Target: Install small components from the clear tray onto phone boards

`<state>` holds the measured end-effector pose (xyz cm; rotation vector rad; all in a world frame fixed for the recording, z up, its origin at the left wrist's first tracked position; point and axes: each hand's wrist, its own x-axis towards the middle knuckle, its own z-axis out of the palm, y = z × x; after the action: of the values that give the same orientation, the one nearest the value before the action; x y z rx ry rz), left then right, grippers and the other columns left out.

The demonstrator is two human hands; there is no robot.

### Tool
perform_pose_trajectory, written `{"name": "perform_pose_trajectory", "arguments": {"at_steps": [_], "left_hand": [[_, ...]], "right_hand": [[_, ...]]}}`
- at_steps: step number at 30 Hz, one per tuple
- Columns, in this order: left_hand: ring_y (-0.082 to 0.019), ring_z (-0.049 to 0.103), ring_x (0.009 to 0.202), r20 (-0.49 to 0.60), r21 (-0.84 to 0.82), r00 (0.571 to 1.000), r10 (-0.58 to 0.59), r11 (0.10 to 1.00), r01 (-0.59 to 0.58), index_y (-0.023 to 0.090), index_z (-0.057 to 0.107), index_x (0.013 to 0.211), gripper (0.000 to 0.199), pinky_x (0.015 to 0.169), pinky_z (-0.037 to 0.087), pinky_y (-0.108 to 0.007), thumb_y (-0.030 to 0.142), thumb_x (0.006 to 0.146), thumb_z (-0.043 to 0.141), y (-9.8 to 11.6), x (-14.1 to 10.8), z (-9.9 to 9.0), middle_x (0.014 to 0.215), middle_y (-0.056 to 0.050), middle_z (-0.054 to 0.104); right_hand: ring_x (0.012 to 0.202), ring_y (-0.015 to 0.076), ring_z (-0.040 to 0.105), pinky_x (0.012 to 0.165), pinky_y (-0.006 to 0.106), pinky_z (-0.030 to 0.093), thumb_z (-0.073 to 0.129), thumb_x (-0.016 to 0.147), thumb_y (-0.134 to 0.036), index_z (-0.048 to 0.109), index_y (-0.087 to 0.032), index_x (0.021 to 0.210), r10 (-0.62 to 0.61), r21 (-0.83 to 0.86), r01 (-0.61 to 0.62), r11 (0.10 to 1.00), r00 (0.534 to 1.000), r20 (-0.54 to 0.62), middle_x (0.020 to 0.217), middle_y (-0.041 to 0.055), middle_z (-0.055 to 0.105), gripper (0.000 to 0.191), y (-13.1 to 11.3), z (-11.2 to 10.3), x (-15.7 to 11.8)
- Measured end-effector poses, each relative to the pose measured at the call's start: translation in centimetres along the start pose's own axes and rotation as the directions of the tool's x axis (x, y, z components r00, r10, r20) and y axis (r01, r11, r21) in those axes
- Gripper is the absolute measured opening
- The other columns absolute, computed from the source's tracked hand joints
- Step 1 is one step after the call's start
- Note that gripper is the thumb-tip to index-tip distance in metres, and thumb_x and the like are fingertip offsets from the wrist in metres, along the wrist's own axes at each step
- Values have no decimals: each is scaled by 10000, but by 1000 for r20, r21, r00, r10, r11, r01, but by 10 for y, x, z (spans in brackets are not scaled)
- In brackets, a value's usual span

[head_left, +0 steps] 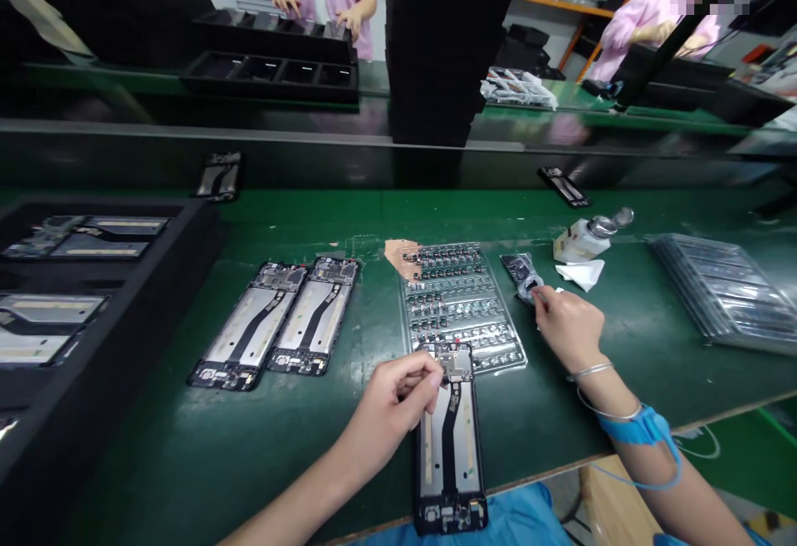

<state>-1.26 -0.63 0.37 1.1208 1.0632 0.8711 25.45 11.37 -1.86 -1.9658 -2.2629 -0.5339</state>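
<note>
Has a wide dark green tabletop (374,297) below, with a clear ridged plastic tray of small parts (461,305) just beyond the opened black phone (461,455) at the near edge, probably for a short reach. Curls the left hand (404,388) over the phone's far end, fingertips together, perhaps for steadying, and closes the right hand's (573,330) fingertips at a small dark, film-wrapped packet (518,269) right of the tray; cannot tell whether gripping anything.

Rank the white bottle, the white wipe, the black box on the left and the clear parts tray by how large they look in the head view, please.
1. Black box, partly out of view
2. Clear parts tray
3. White bottle
4. White wipe
</note>
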Motion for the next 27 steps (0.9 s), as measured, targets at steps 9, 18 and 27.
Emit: {"name": "perform_pose_trajectory", "arguments": {"at_steps": [9,18,27], "left_hand": [[-66,392,482,-10,-3,1000,-5,1000,4,144,494,687,272,486,287,-204,348,866,471,1,0,0,579,27,474],[-41,352,412,0,-164,999,-40,986,39,141,480,680,270,434,264,-184,355,845,494,1,3,-1,546,36,487],[-36,366,409,-33,-228,999,-34,973,25,135,499,697,237,423,270,-174,320,845,508,-1,7,-2,542,42,477]], "right_hand": [[542,171,534,484,262,140,439,862,-306,687,-143,837,6,-65,-1,998,996,84,618,113,630,298,-3,10,10],[532,149,535,487,240,268,476,834,-304,593,-174,842,70,251,-75,965,997,29,574,18,585,175,-17,-17,-2],[584,134,554,560,255,417,545,855,-272,627,-205,789,-409,941,82,328,911,63,657,13,629,124,-89,-67,-46]]}}
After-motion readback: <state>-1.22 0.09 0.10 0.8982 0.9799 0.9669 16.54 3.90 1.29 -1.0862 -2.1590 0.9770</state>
